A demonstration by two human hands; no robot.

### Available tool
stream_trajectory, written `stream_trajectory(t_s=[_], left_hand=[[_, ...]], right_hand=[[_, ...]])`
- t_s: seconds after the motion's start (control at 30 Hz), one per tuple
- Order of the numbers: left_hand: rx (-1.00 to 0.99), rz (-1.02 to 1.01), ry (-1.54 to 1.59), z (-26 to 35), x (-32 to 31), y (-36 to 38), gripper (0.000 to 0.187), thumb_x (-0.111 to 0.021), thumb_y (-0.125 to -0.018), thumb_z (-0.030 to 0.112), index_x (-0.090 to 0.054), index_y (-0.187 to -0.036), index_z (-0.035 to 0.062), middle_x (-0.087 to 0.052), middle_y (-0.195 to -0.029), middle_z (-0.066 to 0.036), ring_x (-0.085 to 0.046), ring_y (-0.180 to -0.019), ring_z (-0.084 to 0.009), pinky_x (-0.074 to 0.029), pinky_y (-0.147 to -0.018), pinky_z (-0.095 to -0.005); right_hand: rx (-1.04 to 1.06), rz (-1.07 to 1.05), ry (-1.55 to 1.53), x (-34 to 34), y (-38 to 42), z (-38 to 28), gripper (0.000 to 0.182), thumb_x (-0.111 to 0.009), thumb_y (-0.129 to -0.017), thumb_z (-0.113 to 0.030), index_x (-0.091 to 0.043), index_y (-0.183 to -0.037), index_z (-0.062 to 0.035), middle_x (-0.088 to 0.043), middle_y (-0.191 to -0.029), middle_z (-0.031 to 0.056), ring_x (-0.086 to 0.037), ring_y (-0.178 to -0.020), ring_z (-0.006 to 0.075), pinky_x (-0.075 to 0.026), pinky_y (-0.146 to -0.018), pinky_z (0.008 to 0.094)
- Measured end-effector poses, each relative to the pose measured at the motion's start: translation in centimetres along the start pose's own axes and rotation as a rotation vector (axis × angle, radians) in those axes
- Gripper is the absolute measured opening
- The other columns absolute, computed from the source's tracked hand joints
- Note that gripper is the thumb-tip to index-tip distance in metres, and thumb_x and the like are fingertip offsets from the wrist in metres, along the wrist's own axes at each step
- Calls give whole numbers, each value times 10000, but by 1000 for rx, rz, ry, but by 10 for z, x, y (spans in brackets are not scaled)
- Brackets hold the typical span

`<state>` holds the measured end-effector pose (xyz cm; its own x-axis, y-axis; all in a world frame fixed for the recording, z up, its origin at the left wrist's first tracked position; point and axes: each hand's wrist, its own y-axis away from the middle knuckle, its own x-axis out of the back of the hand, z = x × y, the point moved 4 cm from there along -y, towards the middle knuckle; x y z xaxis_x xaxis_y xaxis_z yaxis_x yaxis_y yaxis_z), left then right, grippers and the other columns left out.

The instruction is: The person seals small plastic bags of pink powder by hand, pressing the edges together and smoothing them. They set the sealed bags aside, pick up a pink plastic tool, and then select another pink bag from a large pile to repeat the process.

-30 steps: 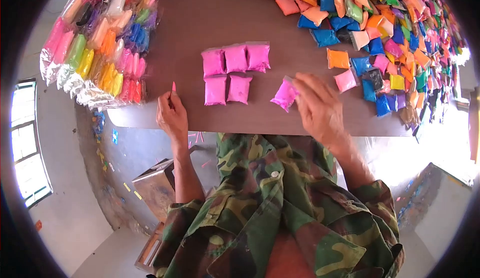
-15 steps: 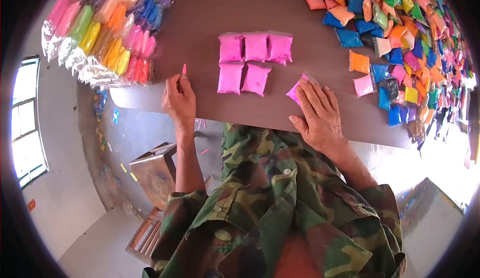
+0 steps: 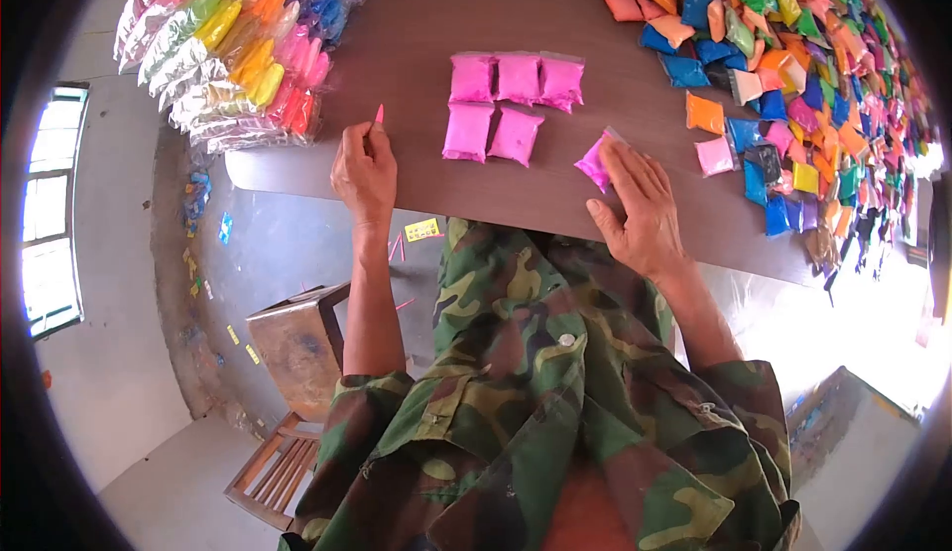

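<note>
My left hand (image 3: 365, 169) is closed at the table's near edge, with a thin pink pointed stick (image 3: 379, 115) poking up between thumb and fingers. The stick's lower part is hidden in the hand. On the right, my right hand (image 3: 640, 204) lies with fingers stretched over a small pink packet (image 3: 594, 162), touching its right side; the thumb is apart from it. Between the hands, similar clear-wrapped pink packets (image 3: 518, 79) lie flat in two rows, three in the far row and two in the near one.
Long bags of coloured material (image 3: 213, 25) are heaped at the table's left. A large pile of small multicoloured packets (image 3: 793, 75) covers the right side. Below the brown table (image 3: 416, 15) stand a wooden box (image 3: 297, 338) and a slatted wooden chair (image 3: 278, 467). Scraps lie on the floor.
The camera view has shifted a little, showing more floor under the table edge. Both hands keep nearly the same places, the left still holding the stick, the right still on the packet.
</note>
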<state>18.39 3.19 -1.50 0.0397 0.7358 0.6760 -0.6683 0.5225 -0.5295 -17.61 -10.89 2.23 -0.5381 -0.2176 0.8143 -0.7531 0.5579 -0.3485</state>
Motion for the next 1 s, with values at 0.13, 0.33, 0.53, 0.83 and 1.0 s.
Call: stream_trajectory(t_s=[0.13,0.33,0.53,0.83,1.0], left_hand=[[-15,8,-6,-2,0,1,91,-718,-1007,175,-701,-1004,85,-692,-760,-110,-676,-672,-305,-518,-648,-443],[-45,37,-23,-5,-2,1,117,-720,-1020,194,-707,-1009,78,-703,-786,-113,-678,-677,-289,-522,-654,-413],[-38,38,36,-5,-1,-2,107,-714,-1008,188,-721,-976,86,-715,-792,-112,-680,-674,-309,-524,-657,-434],[125,60,282,42,59,27,182,-739,-1024,210,-742,-1006,29,-643,-749,-25,-565,-664,-105,-481,-627,-320],[16,-201,409,103,54,83,151,-741,-1035,174,-762,-1043,24,-613,-771,13,-520,-686,-70,-434,-617,-271]], right_hand=[[-24,74,-44,8,5,4,626,-742,-951,-238,-570,-1506,-5,-536,-1590,172,-511,-1453,398,-406,-1179,543],[45,-19,192,4,10,-7,601,-750,-956,-281,-595,-1493,-59,-515,-1600,145,-502,-1457,362,-414,-1164,547],[48,36,235,-3,14,-14,524,-729,-979,-323,-643,-1429,-68,-550,-1542,127,-524,-1428,335,-427,-1147,545],[89,151,74,2,25,-7,397,-827,-884,-244,-734,-1241,-97,-659,-1407,84,-593,-1351,311,-448,-1134,513],[97,185,91,10,45,-16,380,-893,-795,-183,-755,-1138,-94,-695,-1322,54,-615,-1321,302,-477,-1110,489]])
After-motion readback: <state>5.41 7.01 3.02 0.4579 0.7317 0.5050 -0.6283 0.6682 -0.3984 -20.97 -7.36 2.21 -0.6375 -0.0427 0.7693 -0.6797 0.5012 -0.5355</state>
